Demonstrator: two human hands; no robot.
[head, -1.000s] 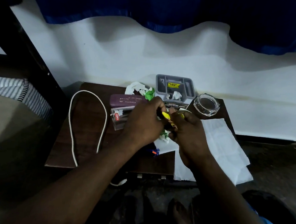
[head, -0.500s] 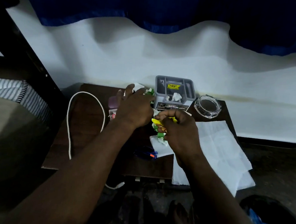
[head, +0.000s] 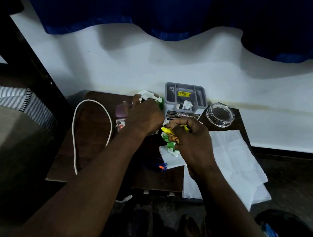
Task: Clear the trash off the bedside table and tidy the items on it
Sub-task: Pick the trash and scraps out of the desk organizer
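Observation:
On the dark wooden bedside table (head: pixel 94 133), my right hand (head: pixel 192 144) grips a bunch of wrappers (head: pixel 169 135), yellow, green and white. My left hand (head: pixel 145 115) reaches to the back of the table, its fingers on the crumpled white and green paper (head: pixel 148 95) beside the grey organiser tray (head: pixel 185 98). Whether those fingers close on the paper is hidden by the back of the hand. A small crumpled tissue (head: pixel 186 104) lies inside the tray. A maroon case (head: pixel 121 110) lies partly under my left hand.
A white cable (head: pixel 93 127) loops over the table's left half. A glass ashtray (head: pixel 220 114) sits at the back right. White paper sheets (head: pixel 237 165) hang over the right edge. A blue item with an orange spot (head: pixel 158 165) lies near the front. A striped mattress (head: pixel 15 98) is at left.
My left hand has left the wrappers and moved back and left to the crumpled paper by the tray. My right hand keeps the wrapper bunch, nearly in place.

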